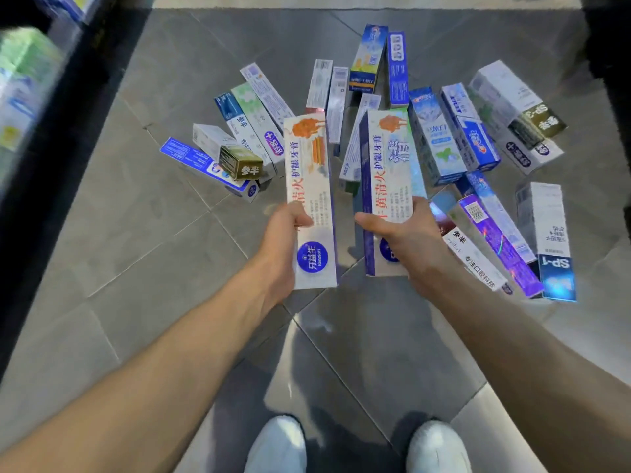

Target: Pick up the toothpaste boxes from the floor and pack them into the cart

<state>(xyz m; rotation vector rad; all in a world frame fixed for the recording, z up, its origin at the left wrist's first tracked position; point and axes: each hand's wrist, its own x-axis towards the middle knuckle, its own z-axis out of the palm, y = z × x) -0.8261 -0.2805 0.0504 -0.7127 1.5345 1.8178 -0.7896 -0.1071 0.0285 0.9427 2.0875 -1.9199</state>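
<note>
My left hand (280, 240) grips a long white toothpaste box with orange print (310, 186), held above the floor and pointing away from me. My right hand (406, 233) grips a second long white box with a purple edge (389, 172), side by side with the first. Beyond and around them, several toothpaste boxes (440, 134) lie scattered on the grey tiled floor (136, 240), in blue, white, green, gold and purple. No cart shows in this view.
A dark shelf unit with packaged goods (24, 83) runs along the left edge. Another dark unit (611, 63) borders the right side. My white shoes (280, 445) stand on the tiles at the bottom, near the pile.
</note>
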